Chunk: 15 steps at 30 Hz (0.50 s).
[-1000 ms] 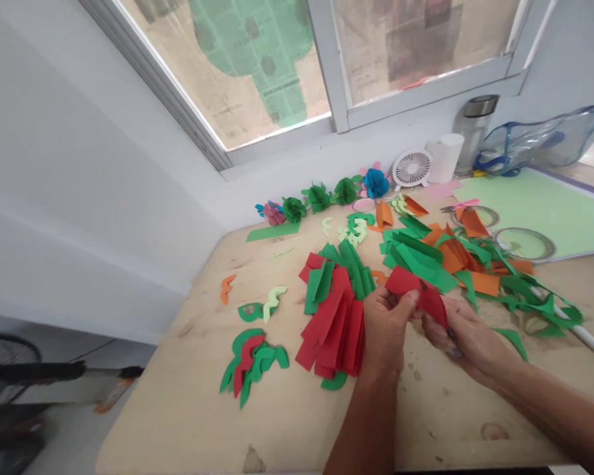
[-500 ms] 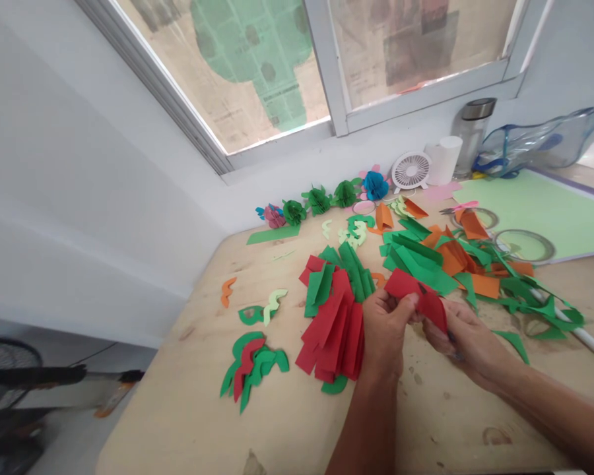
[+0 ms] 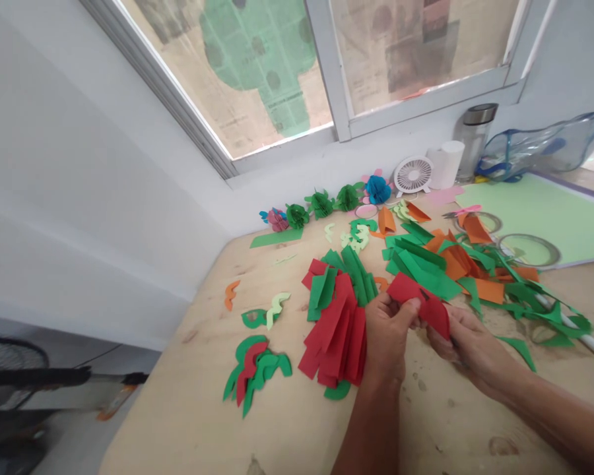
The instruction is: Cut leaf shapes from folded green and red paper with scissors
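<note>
Both hands meet over a folded piece of red paper [image 3: 410,289] above the table. My left hand [image 3: 389,333] pinches its left part between thumb and fingers. At the right end, my right hand [image 3: 468,343] is closed around what look like small scissors [image 3: 424,296]; only a dark tip shows against the paper, and the handles are hidden by the fingers. Just left of my left hand lies a stack of folded red strips [image 3: 334,330] with folded green strips [image 3: 359,274] behind. Wavy green cut-outs [image 3: 264,369] lie further left, a red one among them.
Green and orange scraps [image 3: 455,264] spread behind my right hand, near tape rolls [image 3: 529,249] and a light green sheet [image 3: 569,218]. Along the wall stand paper pompom figures [image 3: 321,204], a small white fan [image 3: 414,175], a bottle [image 3: 476,142] and a clear pouch [image 3: 539,145].
The whole view has shifted slightly, so everything sits a little lower and to the right. Both hands keep hold of the red paper, with little change in their grip.
</note>
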Available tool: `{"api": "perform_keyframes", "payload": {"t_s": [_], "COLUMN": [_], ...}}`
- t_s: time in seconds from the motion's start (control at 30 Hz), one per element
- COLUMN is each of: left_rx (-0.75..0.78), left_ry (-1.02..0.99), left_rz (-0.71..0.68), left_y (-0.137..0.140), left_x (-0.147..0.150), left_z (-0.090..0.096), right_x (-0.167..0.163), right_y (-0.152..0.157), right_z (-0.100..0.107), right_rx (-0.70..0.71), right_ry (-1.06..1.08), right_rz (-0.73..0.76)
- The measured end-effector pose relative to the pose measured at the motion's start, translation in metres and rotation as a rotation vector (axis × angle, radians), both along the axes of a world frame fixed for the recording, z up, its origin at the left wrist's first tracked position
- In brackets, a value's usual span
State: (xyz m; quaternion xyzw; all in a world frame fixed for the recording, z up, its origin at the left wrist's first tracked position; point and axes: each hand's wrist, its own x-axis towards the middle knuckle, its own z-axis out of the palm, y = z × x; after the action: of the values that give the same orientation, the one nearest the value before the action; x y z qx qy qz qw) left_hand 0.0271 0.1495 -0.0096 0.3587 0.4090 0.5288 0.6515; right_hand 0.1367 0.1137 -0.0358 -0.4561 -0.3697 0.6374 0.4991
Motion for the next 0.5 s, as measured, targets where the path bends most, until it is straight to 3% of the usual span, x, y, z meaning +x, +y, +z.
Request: {"api": "perform_keyframes", "payload": {"t_s": [0.5], "left_rx": [-0.002], "left_ry": [0.025], "left_rz": [0.025], "left_y": [-0.0004], "left_x": [-0.0016], "left_z": [0.0034], "right_x": [-0.0011], "right_y": [0.0008], "right_z": [-0.003], "right_rx": [-0.068], "right_ry": [0.009], "right_rz": [-0.035]}}
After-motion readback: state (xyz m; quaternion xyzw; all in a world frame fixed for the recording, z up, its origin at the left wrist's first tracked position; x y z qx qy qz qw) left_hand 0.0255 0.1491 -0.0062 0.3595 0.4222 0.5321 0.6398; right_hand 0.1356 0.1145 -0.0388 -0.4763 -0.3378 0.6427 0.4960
